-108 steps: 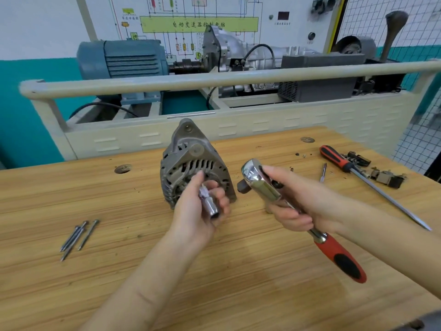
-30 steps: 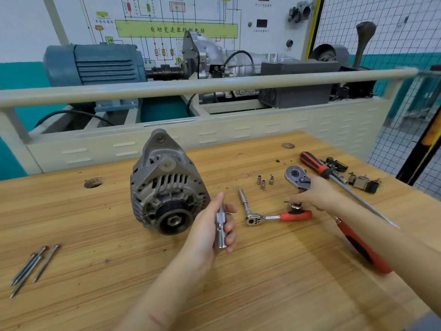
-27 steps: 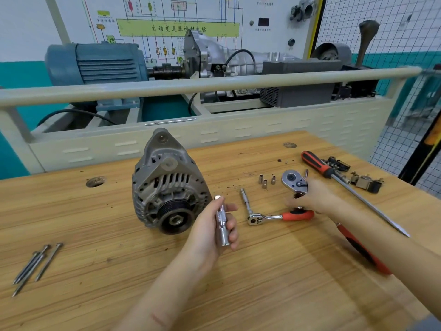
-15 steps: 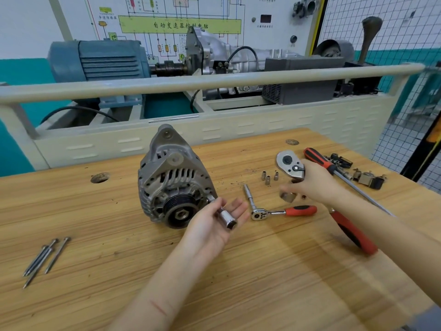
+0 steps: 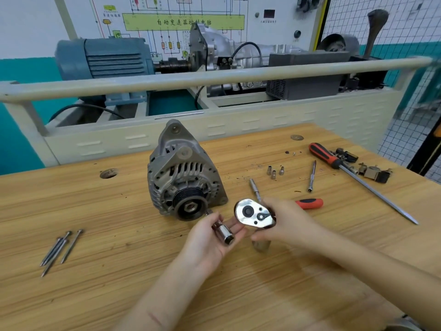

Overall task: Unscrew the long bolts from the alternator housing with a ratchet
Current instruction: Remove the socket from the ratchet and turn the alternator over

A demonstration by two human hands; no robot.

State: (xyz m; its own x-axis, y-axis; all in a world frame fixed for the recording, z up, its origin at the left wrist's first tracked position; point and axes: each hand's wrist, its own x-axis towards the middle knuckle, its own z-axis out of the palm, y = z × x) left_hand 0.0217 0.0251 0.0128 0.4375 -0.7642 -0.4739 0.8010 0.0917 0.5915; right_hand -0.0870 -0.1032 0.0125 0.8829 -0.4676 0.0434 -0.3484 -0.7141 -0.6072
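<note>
The alternator (image 5: 185,174) stands upright on the wooden bench (image 5: 119,235), pulley side facing the person, a little left of the middle. Well off to its left, four long bolts (image 5: 60,249) lie loose on the wood in a small bunch. Just in front of the alternator the left hand (image 5: 210,240) is turned palm up with its fingers loosely curled round a chrome socket (image 5: 224,232), whose far end reaches toward the pulley. The right hand (image 5: 288,225) grasps a big ratchet (image 5: 254,213) close behind its shiny head, which is tipped up so the round drive and the small lever face the person; the handle is hidden behind the hand. The ratchet head sits just beside the socket, apart from it. Below the right fingers there is a blurred grey cylinder (image 5: 261,246), and I cannot tell whether it is held or resting on the bench. Behind the right hand lies a small ratchet with a red grip (image 5: 310,203) and a thin extension bar (image 5: 255,189). Farther back are three tiny sockets (image 5: 274,172), another slim bar (image 5: 311,176), a long red-handled screwdriver (image 5: 353,174) and some small dark parts (image 5: 374,172) near the right edge
</note>
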